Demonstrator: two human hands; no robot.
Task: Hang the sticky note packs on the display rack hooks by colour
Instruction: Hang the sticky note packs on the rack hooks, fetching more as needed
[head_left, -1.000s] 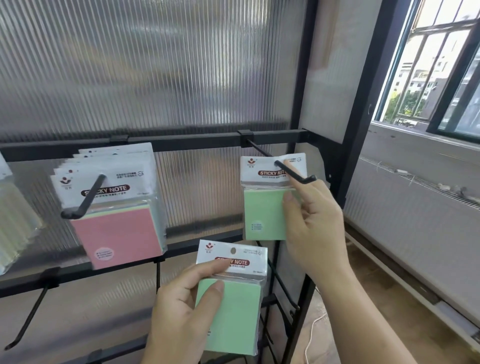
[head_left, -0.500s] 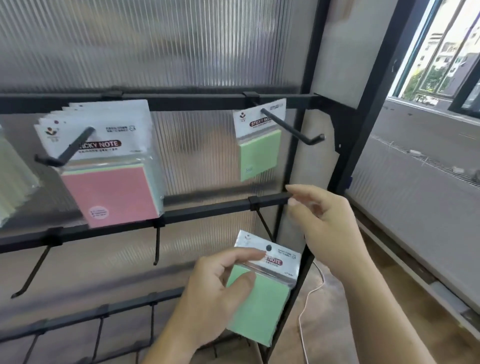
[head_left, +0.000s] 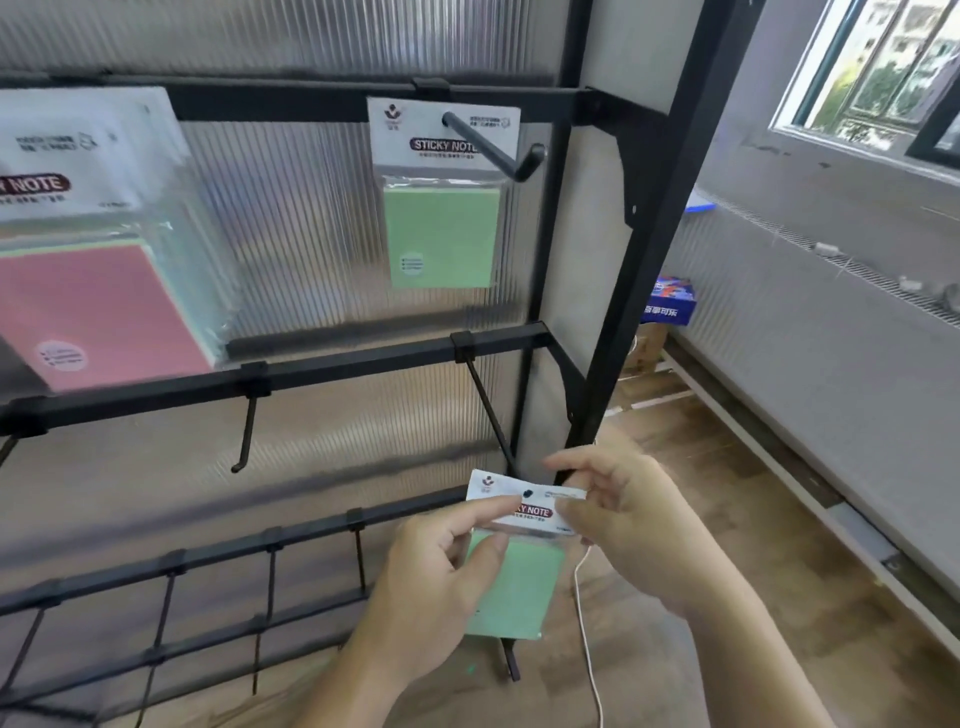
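Low before rack (head_left: 363, 345), both hands working one green pack (head_left: 519, 587): left hand (head_left: 431, 587) pinching its header between thumb and forefinger, right hand (head_left: 628, 525) pinching header's other end. Pack sitting well below hook (head_left: 496, 153), not yet hung. Hung pack (head_left: 441, 234), also green, dangling on that top-right hook; pink packs (head_left: 98, 312) hanging at left. Job looking partly done; remaining stock not showing.

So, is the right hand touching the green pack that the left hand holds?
Touching. The head view shows the right hand pinching the white header of the green pack; the left hand grips it too.
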